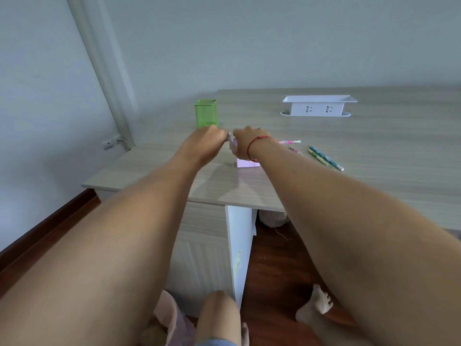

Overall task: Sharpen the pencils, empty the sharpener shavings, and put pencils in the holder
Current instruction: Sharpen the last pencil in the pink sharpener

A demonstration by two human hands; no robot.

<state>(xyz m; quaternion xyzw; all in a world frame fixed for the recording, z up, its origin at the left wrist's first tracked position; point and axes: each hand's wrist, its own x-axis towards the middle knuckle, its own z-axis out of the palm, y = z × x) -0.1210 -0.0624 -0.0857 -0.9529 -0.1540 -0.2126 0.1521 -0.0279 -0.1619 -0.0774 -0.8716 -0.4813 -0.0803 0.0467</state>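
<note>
Both arms were out over the desk (374, 151), and the hands met just above the lilac sharpener (248, 163), which stood near the desk's front edge. The right hand (245, 143), a red string (252, 143) round its wrist, was clamped down over the sharpener's top, fingers curled round it. The left hand (207, 142) was bunched up right beside it, fingers curled in toward a pale sliver at their tips; what it had hold of, if anything, I couldn't tell. Behind the left hand stood the green mesh holder (206, 113), upright. Off to the right lay the pencils (324, 158), loose on the wood: two pink ones close to the right wrist, two blue-green ones side by side further out. A white socket box (319, 106) sat at the back.
</note>
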